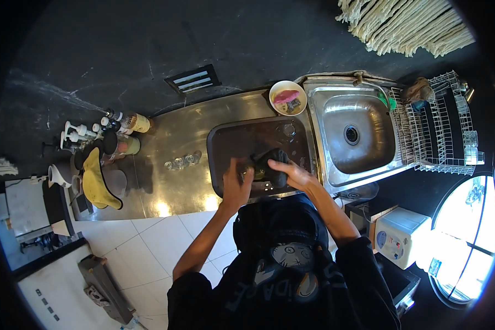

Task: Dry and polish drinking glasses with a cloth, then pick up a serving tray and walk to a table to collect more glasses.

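Over the brown tray point(234, 140), both of my hands are close together. My right hand point(292, 172) grips a bunched dark cloth point(274, 165), thumb on top. Just left of the cloth, my left hand point(237, 182) has its fingers curled around what looks like a small clear glass point(248, 167); its outline is blurred and partly hidden by the fingers. A clear glass point(287, 130) sits on the tray's far right part. On the steel counter point(165, 132), left of the tray, several small clear glasses point(182, 160) stand in a row.
A white bowl point(278, 109) with a pink cloth stands behind the tray. To the right are a steel sink point(363, 148) and a wire dish rack point(443, 124). Pump bottles point(77, 132), a brown-yellow bottle point(139, 123) and a yellow cloth point(96, 181) crowd the counter's left end.
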A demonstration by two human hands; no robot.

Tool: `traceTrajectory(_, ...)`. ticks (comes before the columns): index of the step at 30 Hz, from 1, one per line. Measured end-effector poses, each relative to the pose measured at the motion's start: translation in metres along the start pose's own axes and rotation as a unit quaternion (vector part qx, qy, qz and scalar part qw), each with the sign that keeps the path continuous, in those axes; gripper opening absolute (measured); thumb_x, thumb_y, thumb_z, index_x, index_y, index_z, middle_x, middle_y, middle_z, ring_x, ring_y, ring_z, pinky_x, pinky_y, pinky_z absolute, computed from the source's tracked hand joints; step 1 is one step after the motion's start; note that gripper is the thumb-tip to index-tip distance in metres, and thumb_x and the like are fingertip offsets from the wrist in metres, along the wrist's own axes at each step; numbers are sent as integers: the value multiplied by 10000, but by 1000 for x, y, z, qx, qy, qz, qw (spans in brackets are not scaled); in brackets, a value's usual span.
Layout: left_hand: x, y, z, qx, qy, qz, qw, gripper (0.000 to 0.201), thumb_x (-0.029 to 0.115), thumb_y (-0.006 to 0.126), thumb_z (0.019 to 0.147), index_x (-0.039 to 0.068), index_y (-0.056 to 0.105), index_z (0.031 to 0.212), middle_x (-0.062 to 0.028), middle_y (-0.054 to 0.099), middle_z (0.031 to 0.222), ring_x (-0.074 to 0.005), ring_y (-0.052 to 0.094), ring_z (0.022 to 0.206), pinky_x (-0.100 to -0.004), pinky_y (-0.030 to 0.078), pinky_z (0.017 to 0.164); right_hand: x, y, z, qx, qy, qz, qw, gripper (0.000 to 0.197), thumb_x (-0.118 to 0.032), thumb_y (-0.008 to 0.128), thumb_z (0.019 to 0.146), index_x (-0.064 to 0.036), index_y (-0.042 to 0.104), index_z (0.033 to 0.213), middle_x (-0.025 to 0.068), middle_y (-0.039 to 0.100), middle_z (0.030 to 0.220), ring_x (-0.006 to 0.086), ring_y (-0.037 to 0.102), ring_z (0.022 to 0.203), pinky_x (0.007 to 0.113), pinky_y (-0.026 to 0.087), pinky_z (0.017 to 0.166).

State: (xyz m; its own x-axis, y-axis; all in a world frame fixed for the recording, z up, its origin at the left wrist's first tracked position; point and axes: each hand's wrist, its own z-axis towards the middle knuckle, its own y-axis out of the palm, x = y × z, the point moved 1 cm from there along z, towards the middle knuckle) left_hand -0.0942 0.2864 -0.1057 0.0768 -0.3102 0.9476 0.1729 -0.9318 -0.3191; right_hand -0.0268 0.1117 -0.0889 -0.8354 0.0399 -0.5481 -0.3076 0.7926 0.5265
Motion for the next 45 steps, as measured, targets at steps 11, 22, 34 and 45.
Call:
traceTrajectory(11, 13, 0, 7, 127, 23, -176, 976, 170, 130, 641, 850, 5, 577, 945, -69, 641, 838, -109, 574, 794, -259, 448, 720, 7, 27, -15, -80, -50, 129, 987, 525, -245, 657, 862, -11, 448, 1283, 98, 567, 1168, 191, 555, 1079, 337, 448, 926)
traceTrajectory(22, -4, 1, 19, 5, -102, -160, 982, 242, 179, 601, 901, 8, 553, 1066, -81, 624, 875, -122, 594, 758, -273, 529, 544, 13, 36, 7, 131, -153, 107, 974, 306, -214, 640, 859, -44, 556, 1099, 99, 620, 1056, 180, 612, 940, 340, 512, 811)
traceTrajectory(34, -130, -115, 126, 154, -39, 199, 967, 443, 329, 732, 784, -2, 569, 1028, -188, 650, 913, -304, 658, 740, -386, 532, 661, -33, -68, -65, 174, -379, 329, 847, 346, -266, 513, 901, -7, 586, 1118, 142, 637, 1091, 274, 612, 1014, 405, 470, 931)
traceTrajectory(45, -213, -156, 192, 51, -139, 443, 884, 561, 404, 734, 745, 83, 513, 1148, -193, 591, 1079, -367, 580, 1023, -452, 481, 850, 4, -118, -129, 307, -445, 362, 760, 334, -252, 496, 911, -20, 559, 1143, 131, 607, 1136, 284, 570, 1075, 427, 423, 981)
